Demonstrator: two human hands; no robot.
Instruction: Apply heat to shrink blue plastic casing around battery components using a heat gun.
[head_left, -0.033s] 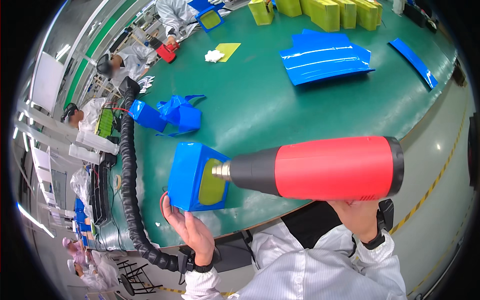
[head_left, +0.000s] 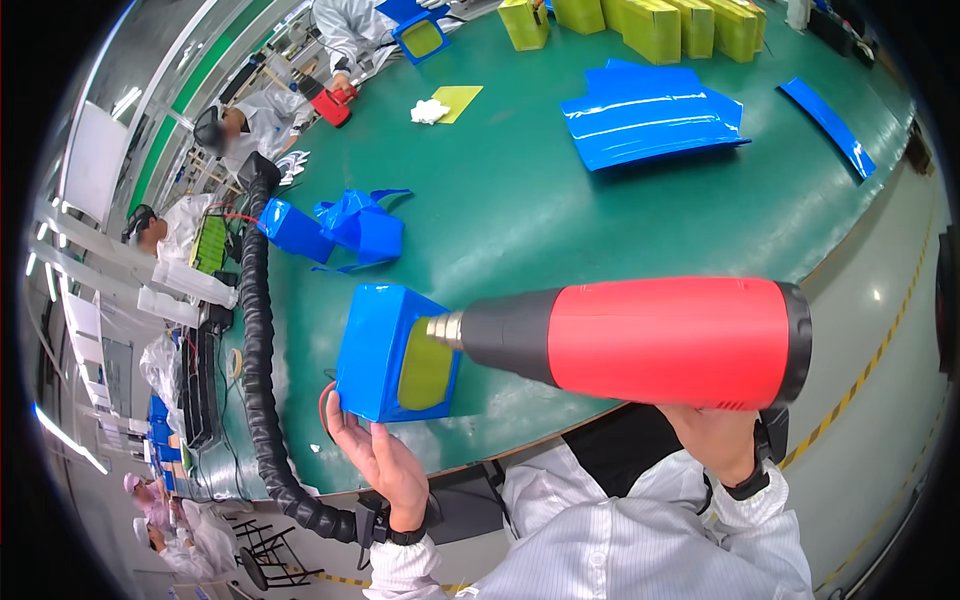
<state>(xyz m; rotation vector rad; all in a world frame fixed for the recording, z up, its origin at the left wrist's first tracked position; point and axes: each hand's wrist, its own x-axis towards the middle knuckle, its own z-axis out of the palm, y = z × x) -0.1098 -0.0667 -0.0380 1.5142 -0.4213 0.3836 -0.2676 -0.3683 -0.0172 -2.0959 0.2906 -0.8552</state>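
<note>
Well, blue-wrapped pack (head_left: 372, 350): on the green table (head_left: 560, 235), its yellow-green end (head_left: 424, 378) turned rightward.
Left hand (head_left: 392, 472): fingertips at the pack's near edge (whether they pinch it, I can't tell from here).
Right hand (head_left: 715, 438): wrapped round the red heat gun (head_left: 665, 340) from below, fingers mostly hidden.
Nozzle (head_left: 446, 329): pointed at that end, contact unclear.
Farther off: blue sheets (head_left: 650, 115), yellow boxes (head_left: 650, 30).

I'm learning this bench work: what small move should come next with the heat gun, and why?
I'd probably sweep the heat gun slowly down the blue box's yellow end: in this view its nozzle overlaps only that end's upper part, the right hand holds the gun, and the left hand touches the box's near corner.
</note>
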